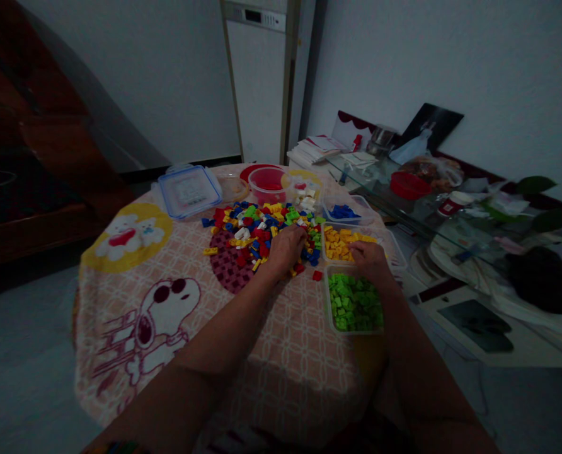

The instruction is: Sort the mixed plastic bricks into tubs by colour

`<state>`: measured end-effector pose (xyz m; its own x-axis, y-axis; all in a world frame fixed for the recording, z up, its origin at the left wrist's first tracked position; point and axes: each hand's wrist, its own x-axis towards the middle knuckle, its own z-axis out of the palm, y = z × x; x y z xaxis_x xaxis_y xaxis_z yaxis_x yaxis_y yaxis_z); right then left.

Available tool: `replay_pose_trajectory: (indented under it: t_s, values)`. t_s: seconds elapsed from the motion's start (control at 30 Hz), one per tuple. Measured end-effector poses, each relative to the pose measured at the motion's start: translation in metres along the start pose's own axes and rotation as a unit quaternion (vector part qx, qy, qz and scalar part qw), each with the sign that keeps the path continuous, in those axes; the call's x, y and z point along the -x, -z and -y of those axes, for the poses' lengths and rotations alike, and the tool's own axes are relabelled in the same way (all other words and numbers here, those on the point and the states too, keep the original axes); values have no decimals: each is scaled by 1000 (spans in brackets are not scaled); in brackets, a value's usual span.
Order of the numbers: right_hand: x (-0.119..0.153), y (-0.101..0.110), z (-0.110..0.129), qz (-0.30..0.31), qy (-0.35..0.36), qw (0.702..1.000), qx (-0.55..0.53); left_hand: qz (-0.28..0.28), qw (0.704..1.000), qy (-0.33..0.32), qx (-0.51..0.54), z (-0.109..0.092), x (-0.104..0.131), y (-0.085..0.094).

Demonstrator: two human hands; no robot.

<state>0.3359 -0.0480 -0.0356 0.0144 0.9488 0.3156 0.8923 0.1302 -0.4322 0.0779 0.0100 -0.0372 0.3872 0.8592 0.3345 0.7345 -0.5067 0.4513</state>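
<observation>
The left hand [286, 247] rests at the near right side of the mixed brick pile [262, 234], which spreads from the table's [304, 353] middle toward its far edge. Its fingers curl down among the bricks; whether they grip 1, I cannot tell. The right hand [370, 258] is bent over the near right corner of the container of yellow bricks [338, 244], by the table's right edge. Its fingertips are drawn together just above those bricks; any piece between them is too small to make out. Along that edge, green bricks [351, 302] fill the nearer container and blue bricks [342, 212] lie in the farther 1. Between the 2 hands, 1 loose red brick [317, 275] lies on the cloth.
</observation>
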Motion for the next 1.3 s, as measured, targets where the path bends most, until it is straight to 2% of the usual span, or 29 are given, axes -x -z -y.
replay_pose_trajectory:
  t_s: [0.2, 0.33, 0.43, 0.57, 0.73, 0.87, 1.0, 1.17, 1.3]
  values:
    - [0, 2, -1, -1, -3, 1000, -3, -43, 983, 6, 178, -5, -3, -10]
    - [0, 1, -1, -1, 0, 1000, 1, -21, 952, 8, 304, -21, 0, -24]
    - [0, 2, -1, 2, 3, 1000, 9, -4, 943, -26, 333, -30, 3, -28]
    - [0, 2, 0, 5, -1, 1000, 11, -22, 956, -47, 287, -27, 2, -20]
    - [1, 3, 0, 8, -6, 1000, 14, -62, 990, -4, 127, -4, -6, 5]
    - [0, 3, 0, 12, 2, 1000, 17, -91, 995, 38, 20, 16, -9, 30]
    - [0, 3, -1, 14, 2, 1000, 16, -58, 995, 67, -46, 34, -10, 47]
    - [0, 1, -3, 12, 4, 1000, 13, 16, 995, 69, -67, 46, -11, 49]
    - [0, 0, -4, 13, -2, 1000, 11, -5, 996, 65, -53, 47, -11, 46]
